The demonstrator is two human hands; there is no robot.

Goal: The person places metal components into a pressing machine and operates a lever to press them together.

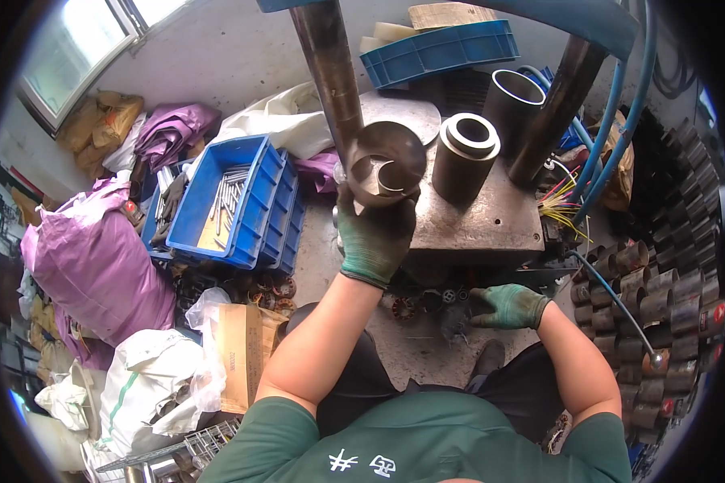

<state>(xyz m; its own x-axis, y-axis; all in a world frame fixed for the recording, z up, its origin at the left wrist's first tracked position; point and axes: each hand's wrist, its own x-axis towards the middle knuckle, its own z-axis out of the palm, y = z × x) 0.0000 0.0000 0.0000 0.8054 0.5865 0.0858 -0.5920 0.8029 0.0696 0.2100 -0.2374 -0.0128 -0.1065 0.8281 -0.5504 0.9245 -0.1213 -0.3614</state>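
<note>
My left hand point(376, 233), in a green glove, grips a dark metal cylinder shell point(385, 165) from below and holds it up with its open end facing me, just in front of the steel press table point(491, 217). Inside the shell a curled metal strip shows. My right hand point(509, 306), also gloved in green, reaches low under the table's front edge and touches small round dark parts point(443, 302) lying there; whether it grips one I cannot tell. A thick ring-topped sleeve point(466, 157) stands on the table right of the shell.
A steel column point(330, 72) rises behind the shell, another at the right point(560, 105). Blue crates point(234, 201) with metal rods sit at the left, purple and white sacks point(97, 266) beyond. Stacked metal shells point(660, 314) fill the right side. Blue hoses point(612, 113) hang nearby.
</note>
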